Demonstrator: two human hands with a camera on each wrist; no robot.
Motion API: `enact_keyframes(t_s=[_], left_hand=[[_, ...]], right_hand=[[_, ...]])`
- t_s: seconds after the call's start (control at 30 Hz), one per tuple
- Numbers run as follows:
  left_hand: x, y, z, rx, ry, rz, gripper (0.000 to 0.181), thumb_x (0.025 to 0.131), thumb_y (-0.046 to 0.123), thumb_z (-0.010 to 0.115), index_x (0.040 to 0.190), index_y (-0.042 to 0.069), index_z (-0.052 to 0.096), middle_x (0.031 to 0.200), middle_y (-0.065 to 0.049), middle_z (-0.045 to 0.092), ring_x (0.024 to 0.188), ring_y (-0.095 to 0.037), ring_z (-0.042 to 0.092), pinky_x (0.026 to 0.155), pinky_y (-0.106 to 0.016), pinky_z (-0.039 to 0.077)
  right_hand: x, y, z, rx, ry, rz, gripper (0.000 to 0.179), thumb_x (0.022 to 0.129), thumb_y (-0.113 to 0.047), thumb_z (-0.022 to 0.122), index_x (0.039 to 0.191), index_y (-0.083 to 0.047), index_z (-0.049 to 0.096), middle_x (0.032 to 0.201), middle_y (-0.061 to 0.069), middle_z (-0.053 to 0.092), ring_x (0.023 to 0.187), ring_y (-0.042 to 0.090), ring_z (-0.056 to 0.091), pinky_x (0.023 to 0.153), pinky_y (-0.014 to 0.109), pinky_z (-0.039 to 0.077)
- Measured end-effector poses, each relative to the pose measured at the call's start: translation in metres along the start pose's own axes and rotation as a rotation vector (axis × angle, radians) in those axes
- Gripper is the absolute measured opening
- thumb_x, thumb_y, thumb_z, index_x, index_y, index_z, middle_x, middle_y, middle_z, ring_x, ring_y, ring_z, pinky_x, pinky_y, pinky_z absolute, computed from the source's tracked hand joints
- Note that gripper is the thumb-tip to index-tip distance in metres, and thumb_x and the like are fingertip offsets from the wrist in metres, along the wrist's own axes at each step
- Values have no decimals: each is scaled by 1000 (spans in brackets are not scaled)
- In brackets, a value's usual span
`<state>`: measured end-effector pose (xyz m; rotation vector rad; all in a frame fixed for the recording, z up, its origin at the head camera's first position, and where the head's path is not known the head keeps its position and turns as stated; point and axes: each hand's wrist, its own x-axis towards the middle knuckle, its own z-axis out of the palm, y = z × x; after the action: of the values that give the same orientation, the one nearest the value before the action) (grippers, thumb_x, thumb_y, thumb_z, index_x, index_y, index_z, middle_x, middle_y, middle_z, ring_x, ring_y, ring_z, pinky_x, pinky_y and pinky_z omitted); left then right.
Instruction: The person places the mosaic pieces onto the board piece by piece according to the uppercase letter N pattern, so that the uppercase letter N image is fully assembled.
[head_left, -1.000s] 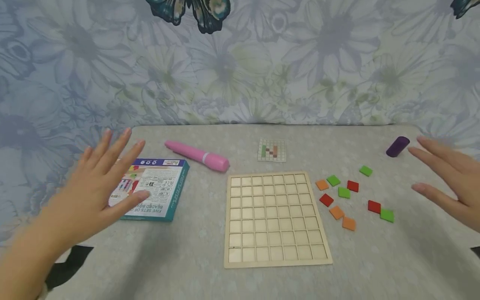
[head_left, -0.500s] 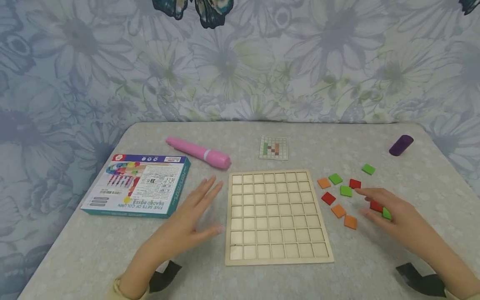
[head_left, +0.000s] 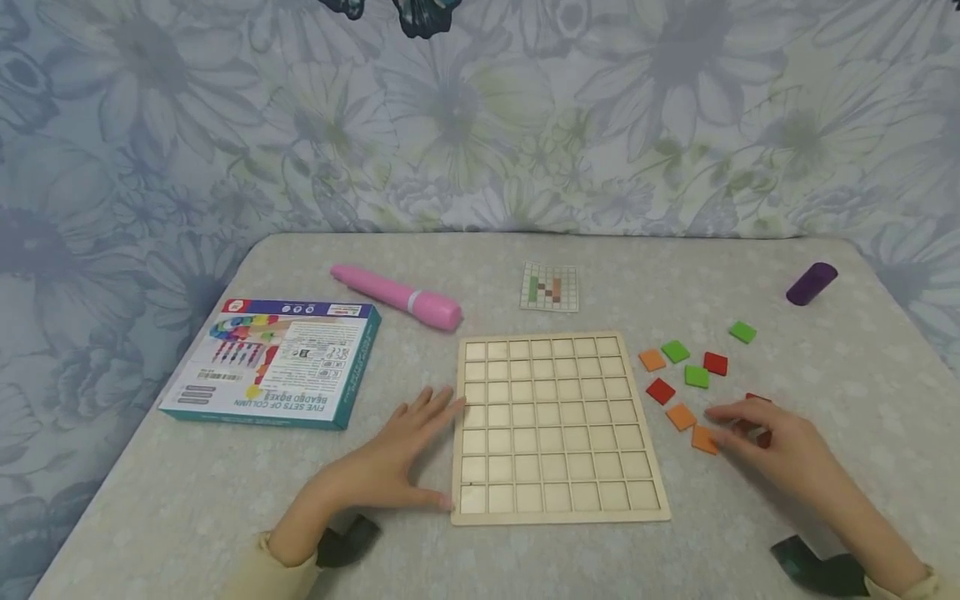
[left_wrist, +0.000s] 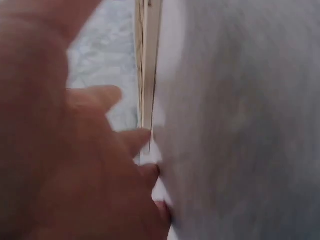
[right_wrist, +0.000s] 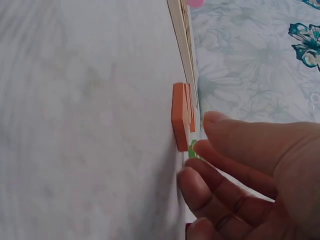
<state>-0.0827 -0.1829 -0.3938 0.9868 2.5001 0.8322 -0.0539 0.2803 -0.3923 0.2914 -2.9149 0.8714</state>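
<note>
A pale wooden grid board [head_left: 558, 423] lies flat on the table. Spread along its left side is my left hand [head_left: 392, 462], the index fingertip and thumb tip right at the edge; the left wrist view shows the fingers beside the board's side [left_wrist: 150, 65]. My right hand [head_left: 787, 446] is low among the loose square tiles, its thumb tip overlapping an orange tile [head_left: 703, 439]. Seen from the right wrist, thumb and index finger are apart beside that orange tile [right_wrist: 180, 117], with nothing between them. The hand partly covers a red tile [head_left: 759, 397].
More tiles lie right of the board: orange [head_left: 681, 417], red [head_left: 661, 390] and green [head_left: 697, 377]. A pattern card [head_left: 550, 287] is behind the board. A pink pen-shaped thing [head_left: 397, 296] and a flat box [head_left: 270, 362] are left; a purple cylinder [head_left: 812, 284] stands back right.
Both hands have come inward and down from the sides. The left hand has reached the board's left edge; the right hand has moved in over the tiles, lately toward the nearest orange one.
</note>
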Motion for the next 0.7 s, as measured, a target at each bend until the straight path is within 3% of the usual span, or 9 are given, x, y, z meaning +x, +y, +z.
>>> enact_keyframes(t_s=[0.13, 0.33, 0.7], left_hand=[[0, -3, 6, 76, -24, 5, 111, 71, 64, 68, 152, 20, 7, 155, -11, -3, 138, -30, -10, 106, -53, -2], [0, -2, 8, 114, -8, 10, 111, 70, 65, 68, 152, 15, 11, 155, -12, -2, 139, -32, -9, 107, -54, -2], [0, -1, 8, 124, -26, -4, 112, 70, 66, 67, 152, 15, 11, 155, -10, -3, 138, -31, -10, 107, -52, -3]], right_hand=[[-2, 2, 4, 23, 8, -54, 29, 72, -10, 81, 100, -10, 71, 82, -8, 55, 68, 5, 46, 56, 19, 42], [-2, 3, 10, 43, 62, -164, 33, 64, 1, 83, 93, -9, 70, 76, -9, 49, 65, 5, 44, 51, 19, 35], [-4, -3, 12, 18, 36, -72, 33, 66, 1, 81, 91, -12, 64, 76, -8, 52, 64, 6, 45, 52, 21, 37]])
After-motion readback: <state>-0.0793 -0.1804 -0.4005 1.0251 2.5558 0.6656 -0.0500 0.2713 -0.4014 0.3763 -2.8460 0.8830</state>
